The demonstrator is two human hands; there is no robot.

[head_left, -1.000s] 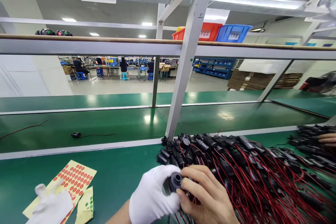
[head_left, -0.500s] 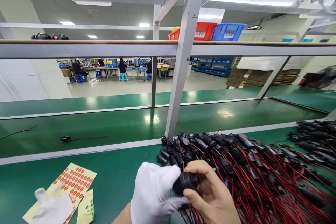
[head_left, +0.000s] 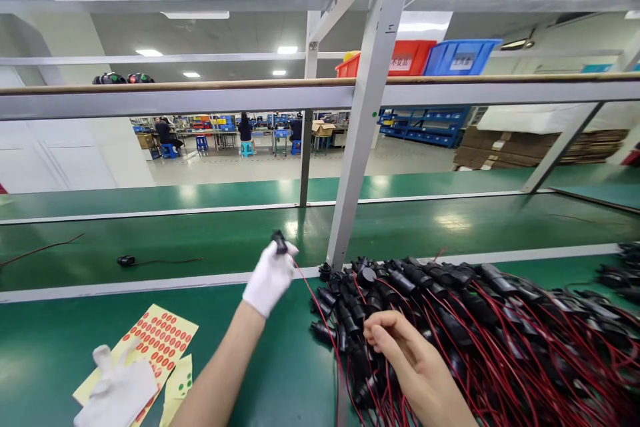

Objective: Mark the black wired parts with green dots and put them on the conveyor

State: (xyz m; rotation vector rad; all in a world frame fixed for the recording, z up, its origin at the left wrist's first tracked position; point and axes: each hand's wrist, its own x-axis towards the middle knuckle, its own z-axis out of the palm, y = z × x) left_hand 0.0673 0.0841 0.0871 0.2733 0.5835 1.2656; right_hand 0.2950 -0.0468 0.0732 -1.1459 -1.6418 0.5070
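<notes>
White-gloved, your left hand [head_left: 271,275] pinches a small black plug [head_left: 279,241] left of the grey steel post [head_left: 361,127], whose red lead [head_left: 320,313] could snag the black connector heap [head_left: 450,320] your bare right hand [head_left: 405,360] loosely grips.

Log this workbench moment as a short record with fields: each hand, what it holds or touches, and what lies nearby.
left hand: white-gloved, extended, holding black part with red wire
right hand: bare, fingers bent, resting on pile of black parts with red wires
bench: green surface
sticker sheet: yellow, red dots
spare glove: white, lying by the stickers
conveyor belt: one black wired part
</notes>
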